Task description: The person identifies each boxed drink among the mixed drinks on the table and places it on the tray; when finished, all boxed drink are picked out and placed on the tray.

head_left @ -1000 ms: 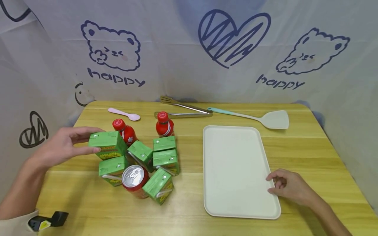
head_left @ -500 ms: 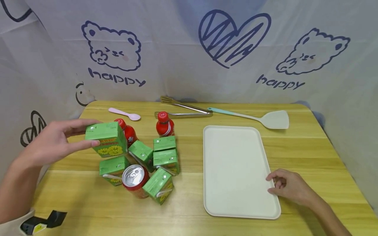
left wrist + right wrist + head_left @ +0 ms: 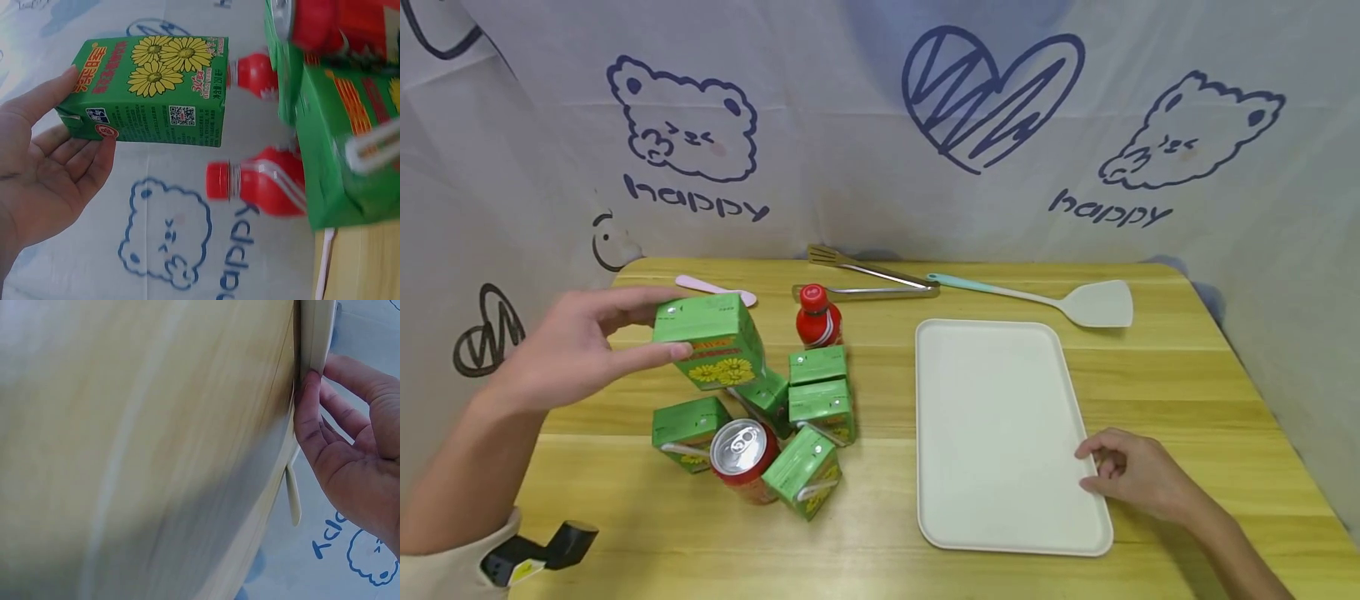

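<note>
My left hand [image 3: 568,354] holds a green drink carton [image 3: 718,342] up in the air between thumb and fingers; yellow flowers show on it in the left wrist view. Below it stand several more green cartons [image 3: 801,471] with straws, around a red drink can [image 3: 741,454]. One red-capped bottle [image 3: 818,321] is behind them; a second red bottle [image 3: 256,75] shows in the left wrist view but is hidden by the raised carton in the head view. My right hand [image 3: 1142,475] pinches the right rim of the cream tray [image 3: 1000,433], which lies flat on the table.
Along the back of the wooden table [image 3: 1187,400] lie a pink spoon [image 3: 700,285], metal tongs [image 3: 880,292] and a white spatula [image 3: 1097,304] with a mint handle. A cloth [image 3: 850,183] with drawings hangs behind.
The carton in my left hand has risen from above the group, then shifted right, now covering the left bottle and part of the spoon. My right hand and the tray have stayed put.
</note>
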Motion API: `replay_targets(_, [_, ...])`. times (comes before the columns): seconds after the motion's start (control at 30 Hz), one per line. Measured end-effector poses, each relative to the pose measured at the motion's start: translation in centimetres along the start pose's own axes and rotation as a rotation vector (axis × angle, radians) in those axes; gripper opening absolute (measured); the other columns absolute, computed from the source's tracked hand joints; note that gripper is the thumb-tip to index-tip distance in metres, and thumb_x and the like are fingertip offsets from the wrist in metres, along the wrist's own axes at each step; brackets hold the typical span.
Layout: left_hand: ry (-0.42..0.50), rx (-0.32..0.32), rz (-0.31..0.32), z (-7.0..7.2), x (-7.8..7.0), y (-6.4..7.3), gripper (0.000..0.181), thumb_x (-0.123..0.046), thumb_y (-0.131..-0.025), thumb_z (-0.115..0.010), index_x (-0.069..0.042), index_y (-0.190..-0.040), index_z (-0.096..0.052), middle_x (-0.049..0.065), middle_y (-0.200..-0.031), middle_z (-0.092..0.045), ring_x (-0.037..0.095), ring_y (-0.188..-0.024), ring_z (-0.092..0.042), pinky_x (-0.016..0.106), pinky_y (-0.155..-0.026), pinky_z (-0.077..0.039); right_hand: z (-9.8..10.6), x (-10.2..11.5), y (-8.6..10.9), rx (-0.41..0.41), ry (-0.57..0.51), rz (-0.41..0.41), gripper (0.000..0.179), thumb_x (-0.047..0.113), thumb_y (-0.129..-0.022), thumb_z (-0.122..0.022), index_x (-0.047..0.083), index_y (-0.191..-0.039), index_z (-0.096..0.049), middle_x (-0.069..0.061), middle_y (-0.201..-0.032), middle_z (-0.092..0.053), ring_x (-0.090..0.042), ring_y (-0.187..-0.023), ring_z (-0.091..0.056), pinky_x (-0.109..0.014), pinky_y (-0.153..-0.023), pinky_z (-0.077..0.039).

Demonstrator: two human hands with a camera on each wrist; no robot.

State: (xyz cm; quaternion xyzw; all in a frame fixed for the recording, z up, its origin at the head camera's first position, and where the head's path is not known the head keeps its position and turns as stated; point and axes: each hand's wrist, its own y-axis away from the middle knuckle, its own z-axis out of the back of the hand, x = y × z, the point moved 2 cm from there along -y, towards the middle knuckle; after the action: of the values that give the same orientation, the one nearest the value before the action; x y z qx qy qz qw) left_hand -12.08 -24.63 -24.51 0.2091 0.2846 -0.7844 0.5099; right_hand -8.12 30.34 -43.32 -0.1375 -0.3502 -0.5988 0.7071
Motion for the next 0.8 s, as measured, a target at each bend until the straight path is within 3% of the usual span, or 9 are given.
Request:
replay_targets(0.17, [0.036, 0.037, -0.046, -1.3, -1.5, -1.3, 0.045, -0.012, -0.080, -0.076, -0.018, -0.123, -0.063, -0.004, -0.098, -0.068, 0.004, -0.083, -0.061, 0.009, -0.078, -0.044, 0.0, -0.1, 0.0, -0.002, 0.008, -0.002, 0.029, 0.014, -0.074, -0.080, 0.007, -0.098, -0.065, 0.000, -0.072, -0.057, -0.001, -0.063, -0.048, -0.020, -0.054, -0.044])
replay_targets(0.33, [0.053, 0.071, 0.029, -2.7, -2.7, -2.6, 0.045, -0.020, -0.081, -0.076, -0.015, -0.123, -0.062, 0.001, -0.103, -0.069, 0.002, -0.086, -0.062, 0.017, -0.072, -0.047, 0.0, 0.1, -0.1, -0.019, 0.015, 0.023, 0.028, 0.013, -0.074, -0.080, 0.007, -0.097, -0.065, 0.001, -0.071, -0.057, -0.001, -0.062, -0.049, -0.020, -0.054, -0.044])
replay_targets(0.47, [0.097, 0.123, 0.051, -3.8, -3.4, -3.6, 0.048, -0.024, -0.083, -0.074, -0.014, -0.127, -0.059, 0.004, -0.100, -0.069, 0.006, -0.086, -0.062, 0.022, -0.067, -0.047, 0.0, 0.1, -0.1, -0.020, 0.011, 0.034, 0.028, 0.013, -0.074, -0.080, 0.007, -0.097, -0.065, 0.002, -0.071, -0.057, 0.000, -0.062, -0.049, -0.019, -0.054, -0.044])
replay_targets(0.63, [0.170, 0.150, 0.057, -5.4, -4.1, -5.1, 0.047, -0.028, -0.085, -0.072, -0.017, -0.128, -0.058, 0.003, -0.099, -0.070, 0.011, -0.089, -0.064, 0.024, -0.073, -0.049, 0.1, 0.1, 0.0, -0.023, 0.016, 0.041, 0.028, 0.013, -0.073, -0.080, 0.007, -0.096, -0.065, 0.002, -0.071, -0.056, 0.001, -0.062, -0.048, -0.019, -0.055, -0.044])
replay_targets(0.8, [0.201, 0.162, 0.059, -6.9, -4.5, -6.7, 0.050, -0.027, -0.085, -0.072, -0.013, -0.130, -0.056, 0.005, -0.107, -0.068, 0.017, -0.094, -0.064, 0.031, -0.085, -0.050, 0.1, 0.1, 0.0, -0.006, 0.005, 0.032, 0.030, 0.014, -0.073, -0.080, 0.006, -0.097, -0.065, 0.001, -0.074, -0.055, 0.000, -0.063, -0.048, -0.019, -0.056, -0.044])
